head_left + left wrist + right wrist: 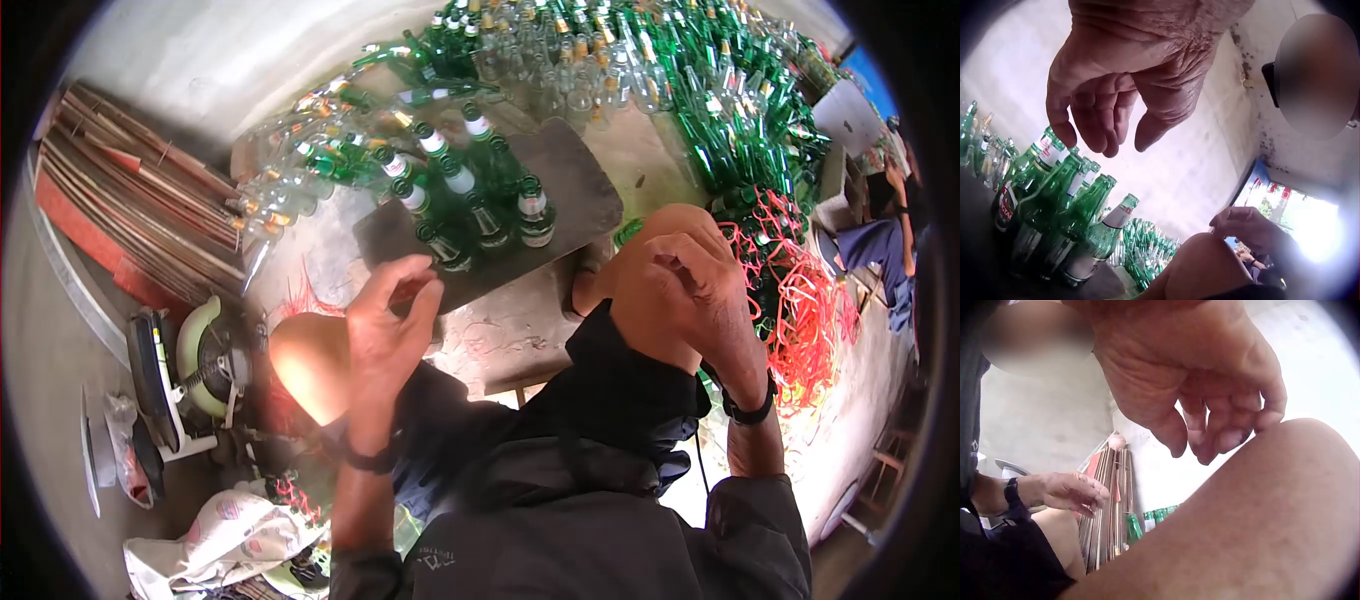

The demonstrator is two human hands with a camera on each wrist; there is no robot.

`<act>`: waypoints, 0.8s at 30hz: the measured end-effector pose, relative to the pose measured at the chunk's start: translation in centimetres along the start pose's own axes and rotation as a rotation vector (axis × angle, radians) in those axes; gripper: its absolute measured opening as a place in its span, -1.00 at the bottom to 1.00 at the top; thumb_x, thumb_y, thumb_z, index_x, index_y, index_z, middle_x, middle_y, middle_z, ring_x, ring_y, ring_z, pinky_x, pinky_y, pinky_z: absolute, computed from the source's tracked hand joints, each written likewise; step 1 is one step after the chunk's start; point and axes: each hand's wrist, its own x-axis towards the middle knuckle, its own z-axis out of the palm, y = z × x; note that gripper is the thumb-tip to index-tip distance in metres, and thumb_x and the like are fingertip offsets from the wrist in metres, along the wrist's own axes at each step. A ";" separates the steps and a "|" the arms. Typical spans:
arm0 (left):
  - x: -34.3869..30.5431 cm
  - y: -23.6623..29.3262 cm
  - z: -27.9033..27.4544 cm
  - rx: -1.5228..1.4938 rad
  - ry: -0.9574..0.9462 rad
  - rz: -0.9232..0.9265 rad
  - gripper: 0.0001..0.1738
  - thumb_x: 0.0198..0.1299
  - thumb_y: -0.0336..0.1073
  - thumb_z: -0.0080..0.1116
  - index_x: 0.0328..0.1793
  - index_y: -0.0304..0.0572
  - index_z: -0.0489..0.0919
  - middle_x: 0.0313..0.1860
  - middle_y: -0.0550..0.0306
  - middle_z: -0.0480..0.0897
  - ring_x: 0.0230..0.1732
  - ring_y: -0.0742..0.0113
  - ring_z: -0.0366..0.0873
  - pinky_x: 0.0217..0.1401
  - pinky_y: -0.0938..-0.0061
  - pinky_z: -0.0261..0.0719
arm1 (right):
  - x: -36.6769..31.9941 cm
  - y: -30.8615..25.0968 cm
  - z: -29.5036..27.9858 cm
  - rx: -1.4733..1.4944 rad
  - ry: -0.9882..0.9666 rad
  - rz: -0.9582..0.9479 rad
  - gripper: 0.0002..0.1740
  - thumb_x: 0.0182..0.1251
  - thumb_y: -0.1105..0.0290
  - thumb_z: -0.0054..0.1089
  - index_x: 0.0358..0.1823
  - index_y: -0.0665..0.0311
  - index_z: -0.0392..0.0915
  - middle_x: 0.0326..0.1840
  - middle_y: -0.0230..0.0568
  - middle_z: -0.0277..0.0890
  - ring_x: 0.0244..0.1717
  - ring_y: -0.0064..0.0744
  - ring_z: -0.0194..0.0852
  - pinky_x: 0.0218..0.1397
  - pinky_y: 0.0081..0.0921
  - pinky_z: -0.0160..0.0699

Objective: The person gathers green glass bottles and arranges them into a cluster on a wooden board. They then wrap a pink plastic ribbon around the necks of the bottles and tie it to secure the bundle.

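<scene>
Several green glass bottles (460,185) stand upright, close together, on a dark board (580,190) in front of the knees. My left hand (395,320) hovers just short of the nearest bottle, its thumb and fingers bent loosely with air between them. In the left wrist view, the same group of bottles (1063,206) is lower left of the hand, with pale labels on the necks. My right hand (700,285) is at the right knee (1272,487), fingers loosely curled and holding nothing; in the right wrist view its fingertips are right at the skin.
A big heap of green and clear bottles (600,60) fills the back. Tangled red strapping (800,300) lies at the right. Long wooden strips (130,200) lean at the left, near a small wheeled thing (205,355). Another person (885,240) is at the far right.
</scene>
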 end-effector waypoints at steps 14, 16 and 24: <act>-2.1 -3.1 -0.6 -0.210 0.079 -0.232 -0.75 0.32 -0.53 0.29 0.12 -0.35 0.67 -0.16 0.15 0.73 -0.21 0.52 0.63 -0.13 0.60 0.60 | 0.2 0.4 -1.0 0.280 0.105 0.203 -0.87 0.35 0.57 0.31 -0.10 0.37 0.64 -0.21 -0.29 0.62 -0.20 -0.52 0.58 -0.12 -0.55 0.56; -2.3 -3.5 -0.9 -0.241 0.061 -0.241 -0.73 0.33 -0.51 0.30 0.13 -0.36 0.68 -0.11 0.14 0.74 -0.10 0.49 0.65 -0.02 0.60 0.61 | -0.8 1.8 -2.4 0.414 0.249 0.368 -0.87 0.50 0.49 0.27 -0.02 0.35 0.67 -0.15 -0.42 0.65 -0.23 -0.68 0.50 -0.12 -0.63 0.51; -2.4 -5.6 -0.9 -0.145 0.058 -0.267 -0.72 0.37 -0.47 0.24 0.18 -0.35 0.67 -0.11 0.10 0.74 -0.22 0.51 0.58 -0.08 0.62 0.56 | -8.3 8.0 -5.7 0.487 0.542 0.723 -0.82 0.48 0.40 0.32 0.02 0.26 0.70 -0.37 -0.51 0.62 -0.44 -0.77 0.41 -0.39 -0.73 0.40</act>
